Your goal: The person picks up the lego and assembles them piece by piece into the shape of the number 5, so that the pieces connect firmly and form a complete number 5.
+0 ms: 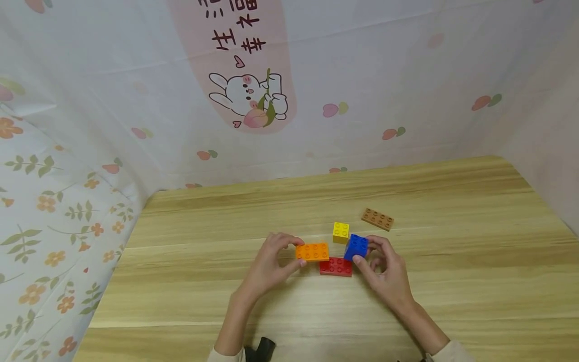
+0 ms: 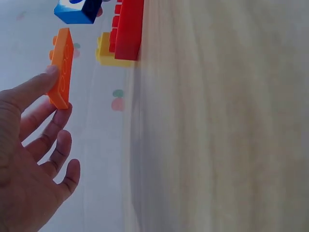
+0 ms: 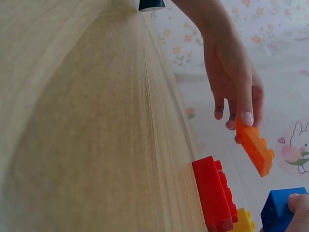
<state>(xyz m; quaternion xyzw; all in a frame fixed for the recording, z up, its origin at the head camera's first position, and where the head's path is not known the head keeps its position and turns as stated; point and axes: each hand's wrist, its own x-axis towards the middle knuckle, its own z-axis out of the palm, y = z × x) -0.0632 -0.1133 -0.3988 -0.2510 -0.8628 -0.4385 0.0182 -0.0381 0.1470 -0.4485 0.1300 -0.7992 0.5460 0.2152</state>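
My left hand [image 1: 271, 261] pinches a flat orange building brick [image 1: 312, 252] by its left end, thumb on the near side. In the left wrist view the orange brick [image 2: 62, 67] is raised off the table, its studs facing away from the table. A blue building brick [image 1: 357, 247] is gripped between the thumb and fingers of my right hand [image 1: 389, 274], tilted. Below and between both held bricks, a red building brick [image 1: 336, 267] lies on the table, studs up. Just behind it is a small yellow brick [image 1: 341, 232].
A flat brown brick [image 1: 377, 219] lies behind the right hand on the wooden table [image 1: 190, 281]. A dark cylindrical object [image 1: 265, 348] shows at the near edge, by the left sleeve. Patterned cloth [image 1: 362, 75] hangs along the back and sides.
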